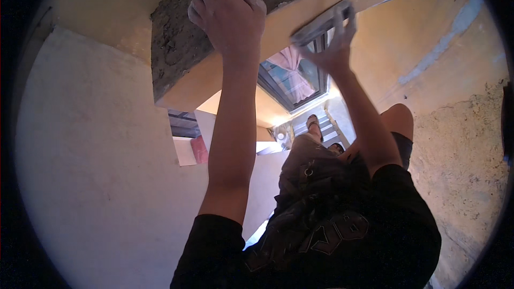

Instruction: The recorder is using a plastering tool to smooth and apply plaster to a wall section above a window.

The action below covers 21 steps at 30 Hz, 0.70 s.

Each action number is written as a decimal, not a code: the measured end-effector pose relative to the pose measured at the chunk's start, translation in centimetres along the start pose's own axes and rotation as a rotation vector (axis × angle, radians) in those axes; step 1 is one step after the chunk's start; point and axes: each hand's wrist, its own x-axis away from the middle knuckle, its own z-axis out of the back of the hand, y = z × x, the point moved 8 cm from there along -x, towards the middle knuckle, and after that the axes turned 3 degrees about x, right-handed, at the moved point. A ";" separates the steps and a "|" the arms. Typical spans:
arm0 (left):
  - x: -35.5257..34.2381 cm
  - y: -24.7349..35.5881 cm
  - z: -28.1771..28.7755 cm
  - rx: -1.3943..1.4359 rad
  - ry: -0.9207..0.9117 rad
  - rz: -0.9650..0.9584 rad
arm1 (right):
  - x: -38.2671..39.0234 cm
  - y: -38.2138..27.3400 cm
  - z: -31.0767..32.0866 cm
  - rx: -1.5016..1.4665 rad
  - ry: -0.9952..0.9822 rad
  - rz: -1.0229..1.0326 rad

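Observation:
My left hand (pixel 229 18) is on the rough, dark grey top of a beam-like ledge (pixel 184 56). Its fingers are dusty and curled, and their tips are hidden, so I cannot make out whether anything is in them. My right hand (pixel 334 48) grips a flat, narrow grey block (pixel 320 23), whose exact kind does not show. The block lies along the smooth yellowish front face (pixel 284 24) of the same ledge, with my fingers bent over its outer side.
Below the ledge is a dark-framed window (pixel 293 77) with a pink curtain. My sandalled foot (pixel 314 124) rests by a slatted ladder-like support (pixel 337 128). A pale wall (pixel 91 144) fills the left; a patchy yellow wall (pixel 455 123) stands at right.

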 end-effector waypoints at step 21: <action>-0.2 0.4 0.9 0.042 0.052 0.012 | 0.0 5.8 0.6 -0.060 0.087 -0.255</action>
